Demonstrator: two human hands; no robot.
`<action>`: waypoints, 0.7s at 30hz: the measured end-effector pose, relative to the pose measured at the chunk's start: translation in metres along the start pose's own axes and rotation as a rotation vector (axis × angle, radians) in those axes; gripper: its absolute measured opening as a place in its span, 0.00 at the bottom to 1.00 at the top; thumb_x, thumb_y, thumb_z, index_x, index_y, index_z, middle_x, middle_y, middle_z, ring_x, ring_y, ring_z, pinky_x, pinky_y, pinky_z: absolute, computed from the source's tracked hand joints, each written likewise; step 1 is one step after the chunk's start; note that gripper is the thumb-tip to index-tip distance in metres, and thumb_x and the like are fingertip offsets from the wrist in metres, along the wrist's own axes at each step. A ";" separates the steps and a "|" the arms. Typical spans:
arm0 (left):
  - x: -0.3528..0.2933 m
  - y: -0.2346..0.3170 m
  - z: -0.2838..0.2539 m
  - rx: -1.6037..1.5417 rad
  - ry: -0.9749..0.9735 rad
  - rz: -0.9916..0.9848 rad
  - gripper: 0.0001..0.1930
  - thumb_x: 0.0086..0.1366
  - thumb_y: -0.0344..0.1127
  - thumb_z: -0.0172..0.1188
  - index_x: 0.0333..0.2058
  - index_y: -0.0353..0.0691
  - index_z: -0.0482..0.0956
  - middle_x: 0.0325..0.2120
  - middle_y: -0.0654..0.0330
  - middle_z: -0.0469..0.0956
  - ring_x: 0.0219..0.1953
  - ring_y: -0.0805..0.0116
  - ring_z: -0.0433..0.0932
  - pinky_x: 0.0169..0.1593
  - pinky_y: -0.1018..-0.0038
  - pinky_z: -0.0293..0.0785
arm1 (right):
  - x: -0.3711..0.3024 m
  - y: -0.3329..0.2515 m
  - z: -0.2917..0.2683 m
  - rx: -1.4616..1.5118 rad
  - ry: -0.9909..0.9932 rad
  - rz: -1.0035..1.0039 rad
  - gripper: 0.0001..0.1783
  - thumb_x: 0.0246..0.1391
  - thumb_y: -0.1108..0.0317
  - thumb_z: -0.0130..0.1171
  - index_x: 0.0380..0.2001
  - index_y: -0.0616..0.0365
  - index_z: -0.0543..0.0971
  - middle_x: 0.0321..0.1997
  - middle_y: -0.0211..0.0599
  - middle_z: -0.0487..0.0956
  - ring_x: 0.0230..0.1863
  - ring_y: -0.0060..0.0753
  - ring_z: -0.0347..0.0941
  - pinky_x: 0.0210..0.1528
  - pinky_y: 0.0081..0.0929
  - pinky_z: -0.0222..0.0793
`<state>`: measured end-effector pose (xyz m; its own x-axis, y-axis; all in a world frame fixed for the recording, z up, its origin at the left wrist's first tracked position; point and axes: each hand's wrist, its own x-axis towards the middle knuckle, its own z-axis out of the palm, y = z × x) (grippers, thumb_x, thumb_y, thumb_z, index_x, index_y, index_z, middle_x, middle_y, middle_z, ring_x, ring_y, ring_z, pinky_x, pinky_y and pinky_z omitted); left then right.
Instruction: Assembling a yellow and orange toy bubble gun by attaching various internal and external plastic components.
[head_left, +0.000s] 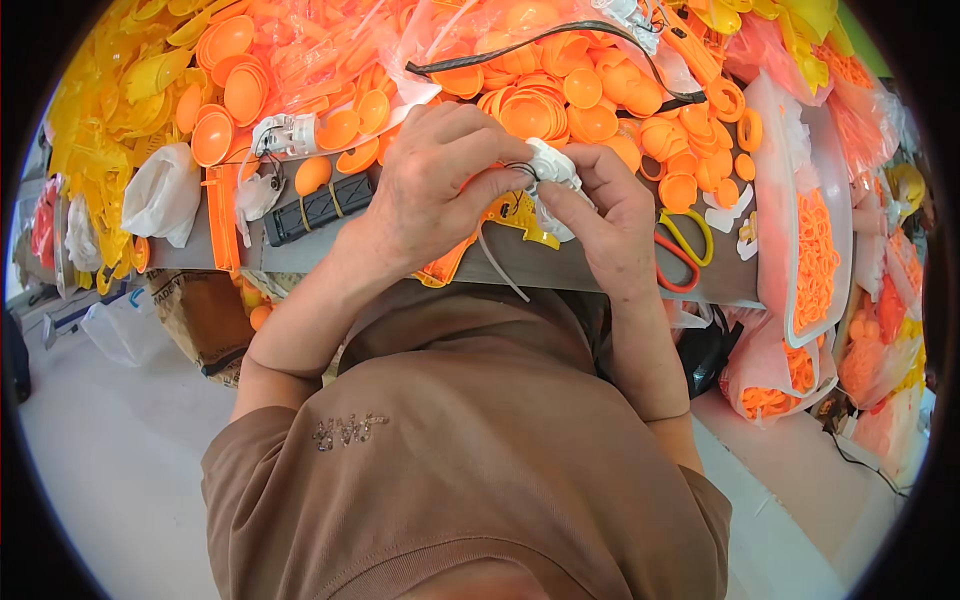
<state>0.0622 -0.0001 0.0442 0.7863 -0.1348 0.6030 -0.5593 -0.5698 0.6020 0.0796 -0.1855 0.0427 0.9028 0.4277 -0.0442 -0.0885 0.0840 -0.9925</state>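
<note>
Left of red-and-yellow looped-handle scissors, a person's left hand closely pinches thin dark wire beside a white plastic mechanism, gripped by the curled right hand; exposed wiring suggests work seems partway, remainder unclear.

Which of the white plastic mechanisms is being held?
The white mechanism between the left hand and right hand; the white unit farther left and another unit at the top edge lie untouched among orange parts.
</note>
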 end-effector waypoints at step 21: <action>-0.015 0.004 0.018 0.180 0.016 0.181 0.08 0.43 0.29 0.62 0.25 0.40 0.74 0.23 0.62 0.71 0.27 0.65 0.70 0.36 0.69 0.62 | 0.012 0.004 0.006 0.013 0.113 0.002 0.13 0.52 0.74 0.57 0.41 0.66 0.74 0.35 0.32 0.78 0.33 0.16 0.73 0.36 0.16 0.68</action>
<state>0.0534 -0.0150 0.0282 0.6723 -0.2360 0.7016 -0.6340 -0.6729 0.3811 0.0872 -0.1746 0.0388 0.9442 0.3239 -0.0596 -0.0950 0.0948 -0.9910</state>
